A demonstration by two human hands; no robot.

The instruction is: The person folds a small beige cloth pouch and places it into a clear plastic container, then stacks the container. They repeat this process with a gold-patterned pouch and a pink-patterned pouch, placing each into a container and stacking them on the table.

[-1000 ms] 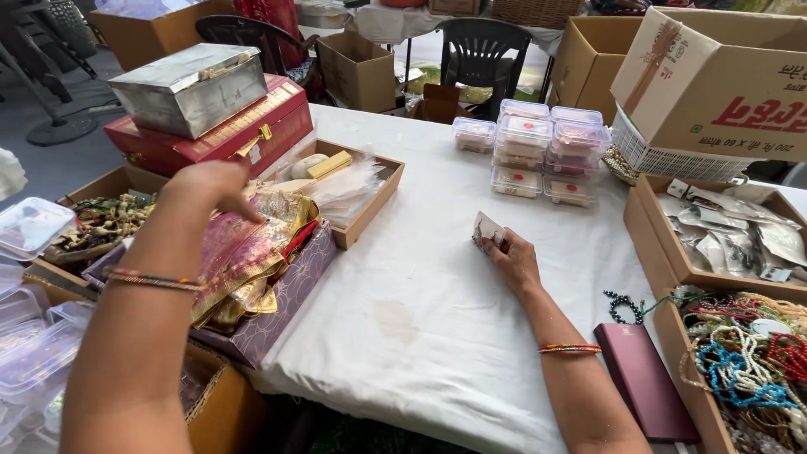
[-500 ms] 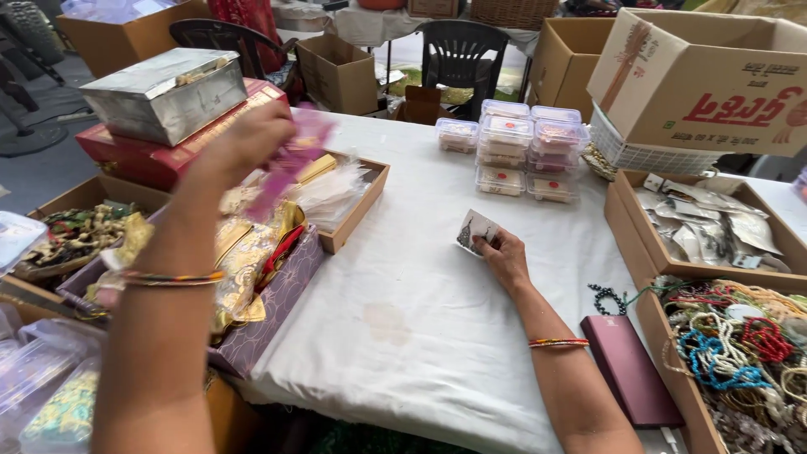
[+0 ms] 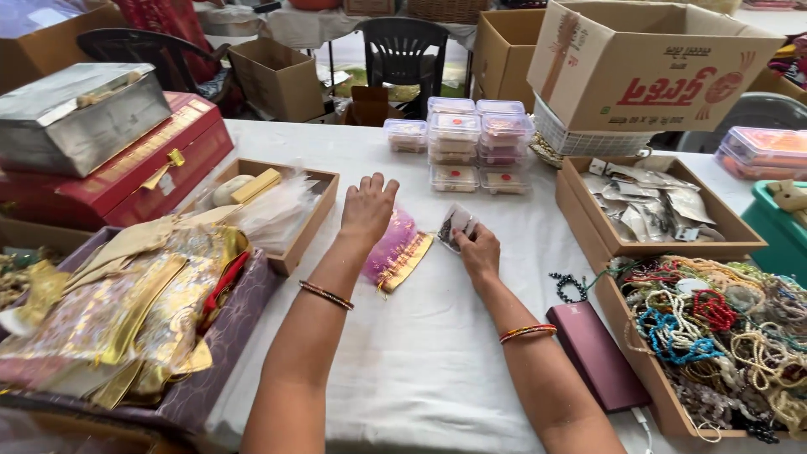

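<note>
Fingers of left hand (image 3: 367,208) spread flat, pressing pink pouch (image 3: 395,250) onto white tablecloth (image 3: 420,361). Pouch long axis diagonal, gold-trimmed end toward person. Right hand (image 3: 477,250) just beside, fingers pinching small clear packet (image 3: 456,225); left nearer pouch.

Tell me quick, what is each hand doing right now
Left hand: open, fingers spread, lying flat on the pink and gold pouch.
Right hand: closed, pinching a small clear packet just above the white tablecloth.
</note>
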